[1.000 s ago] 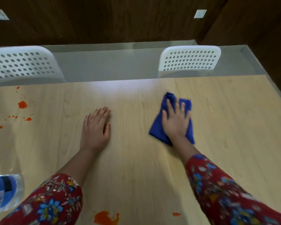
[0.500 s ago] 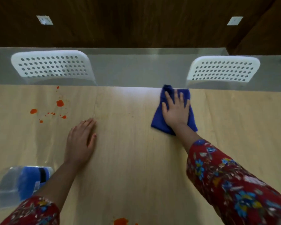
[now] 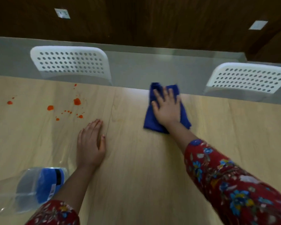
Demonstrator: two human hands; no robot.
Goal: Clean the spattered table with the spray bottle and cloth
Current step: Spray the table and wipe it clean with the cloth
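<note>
My right hand (image 3: 167, 108) presses flat on a folded blue cloth (image 3: 150, 119) near the far edge of the light wooden table (image 3: 136, 168). My left hand (image 3: 91, 142) rests palm down on the table, fingers together, holding nothing. Orange spatter (image 3: 66, 109) dots the table to the far left of my left hand. A clear spray bottle with a blue label (image 3: 31, 187) stands at the near left, beside my left forearm; its top is out of view.
Two white perforated chair backs (image 3: 70, 62) (image 3: 246, 77) stand beyond the far table edge, over a grey floor. A dark wooden wall (image 3: 152, 18) lies behind them.
My right hand has pushed the cloth away from me to the table's far edge. The view has swung left, showing more spatter and the bottle. My left hand stays flat.
</note>
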